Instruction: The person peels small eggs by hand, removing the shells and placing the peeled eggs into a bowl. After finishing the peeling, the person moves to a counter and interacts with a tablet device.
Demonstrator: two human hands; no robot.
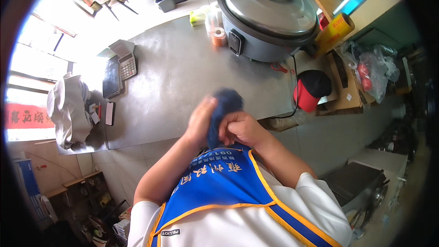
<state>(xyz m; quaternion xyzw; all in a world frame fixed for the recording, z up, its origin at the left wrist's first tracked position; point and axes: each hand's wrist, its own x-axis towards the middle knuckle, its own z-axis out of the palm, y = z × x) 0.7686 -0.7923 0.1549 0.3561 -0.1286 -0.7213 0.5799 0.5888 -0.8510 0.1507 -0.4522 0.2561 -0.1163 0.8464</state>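
A dark blue cloth (228, 100), blurred by motion, is bunched between both hands in front of the blue apron (219, 185) with orange edging. My left hand (201, 118) presses along the cloth on its left side. On the other side, my right hand (241, 128) has its fingers curled around the cloth's lower part. Both hands are near the front edge of a metal-topped counter (164, 85). The fingertips of my left hand are partly hidden by the cloth.
A large rice cooker (271, 17) stands at the back right, beside red-handled scissors (279, 68), a tape roll (218, 36) and a power cord. A red and black cap (311, 91) lies to the right. At left are a calculator (128, 67), a phone (109, 113) and a pale bundled cloth (68, 109).
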